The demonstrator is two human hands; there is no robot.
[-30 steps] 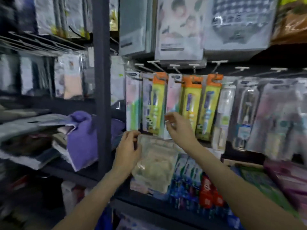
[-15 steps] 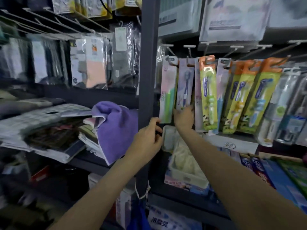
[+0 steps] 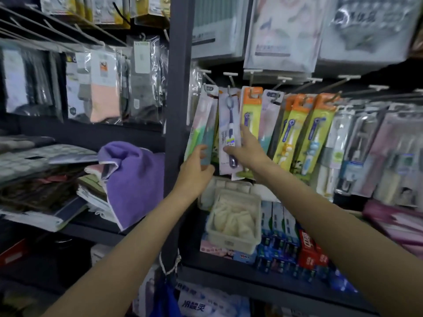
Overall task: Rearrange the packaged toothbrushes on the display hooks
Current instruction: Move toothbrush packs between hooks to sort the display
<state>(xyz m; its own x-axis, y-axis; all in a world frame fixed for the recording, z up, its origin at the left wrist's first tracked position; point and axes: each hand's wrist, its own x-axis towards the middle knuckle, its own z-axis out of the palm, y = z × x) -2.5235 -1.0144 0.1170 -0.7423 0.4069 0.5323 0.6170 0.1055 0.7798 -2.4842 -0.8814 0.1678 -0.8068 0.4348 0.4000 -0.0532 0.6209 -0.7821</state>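
Left hand (image 3: pixel 194 167) gripping the lower end of the green-and-teal pack (image 3: pixel 201 131), long axis running up from the fingers to its hook (image 3: pixel 207 80). Right hand (image 3: pixel 246 149) pinching the purple-brush pack (image 3: pixel 229 124) just beside, hung likewise above the fingers and nearer the orange-topped packs (image 3: pixel 251 110).

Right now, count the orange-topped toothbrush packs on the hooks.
4 visible: one orange-topped pack just above the right hand, and three more to its right, overlapping and tilted. Others may hang hidden behind them.
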